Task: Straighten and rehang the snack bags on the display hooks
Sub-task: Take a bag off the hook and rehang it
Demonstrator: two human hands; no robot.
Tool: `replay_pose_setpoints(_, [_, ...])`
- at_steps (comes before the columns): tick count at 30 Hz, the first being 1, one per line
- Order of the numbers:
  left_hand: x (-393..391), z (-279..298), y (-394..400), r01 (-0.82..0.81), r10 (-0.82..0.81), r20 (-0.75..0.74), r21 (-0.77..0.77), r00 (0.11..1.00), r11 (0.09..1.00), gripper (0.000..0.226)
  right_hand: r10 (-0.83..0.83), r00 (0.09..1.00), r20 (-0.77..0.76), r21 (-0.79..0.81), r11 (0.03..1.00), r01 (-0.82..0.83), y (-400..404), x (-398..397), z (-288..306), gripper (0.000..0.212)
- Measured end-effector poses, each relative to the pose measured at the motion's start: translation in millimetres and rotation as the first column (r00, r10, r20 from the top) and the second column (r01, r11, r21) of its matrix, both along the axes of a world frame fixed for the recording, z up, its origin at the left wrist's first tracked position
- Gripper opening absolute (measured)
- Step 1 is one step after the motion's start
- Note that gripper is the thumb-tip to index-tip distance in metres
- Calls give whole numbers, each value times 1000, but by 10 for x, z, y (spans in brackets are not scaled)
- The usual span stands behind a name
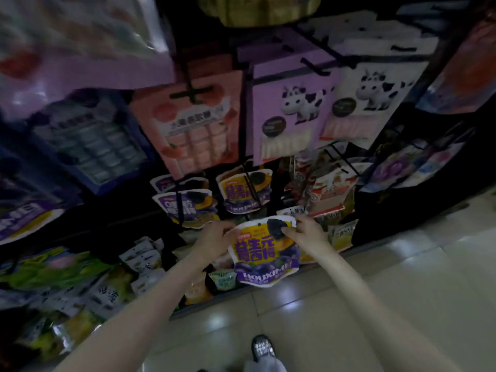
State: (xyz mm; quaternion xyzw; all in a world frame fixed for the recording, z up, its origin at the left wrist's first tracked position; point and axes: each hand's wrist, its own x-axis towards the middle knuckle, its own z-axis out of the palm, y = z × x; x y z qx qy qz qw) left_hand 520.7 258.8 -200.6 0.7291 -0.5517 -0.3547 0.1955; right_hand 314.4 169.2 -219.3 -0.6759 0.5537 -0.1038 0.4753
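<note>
Down at the bottom of the frame, nearest to me, are my two forearms and one shoe (263, 347) on the pale tiled floor (389, 277). Beyond them, filling the whole upper and left part of the frame, stands the dark display rack (243, 124) with its rows of hanging packets: large pink and lilac cow-print bags (292, 114) across the upper middle, and smaller purple-and-yellow plum bags (244, 193) on the hooks just below the centre.

At centre, slightly low, I hold one purple-and-yellow snack bag (264, 251) off the rack, its face toward me and roughly upright. My left hand (216, 237) pinches its upper left edge, fingers curled onto the film. My right hand (306, 232) pinches the upper right corner, thumb on the front. Both hands are clamped on the same bag.

By my reckoning I am at the straightening step: the bag is pulled taut between my hands and not yet on a hook. The small hang hole (259, 224) sits at the top edge between my hands. Next I must lift the bag toward the plum bags' hooks just above, line that hole up with a hook's tip, and slide it on without bending the top. Blur hides the hook ends, so I cannot tell which one is free.
</note>
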Motion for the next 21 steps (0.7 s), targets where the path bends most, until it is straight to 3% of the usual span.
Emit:
replay_pose_setpoints(2, [-15, -84, -172, -56, 53, 49, 55, 997, 997, 25, 51, 997, -50, -43, 998, -53, -136, 49, -98, 46])
replay_pose_setpoints(9, [111, -165, -620, -168, 158, 157, 55, 975, 984, 39, 29, 999, -18, -175, 984, -31, -559, 333, -255, 22])
replay_pose_setpoints(14, [88, -150, -785, -167, 142, 254, 82, 957, 982, 20, 37, 999, -30, -145, 989, -41, -689, 412, -329, 24])
replay_pose_setpoints(21, [82, -175, -818, -158, 123, 286, 104, 950, 982, 30, 50, 998, -22, -127, 991, -53, -703, 348, -332, 24])
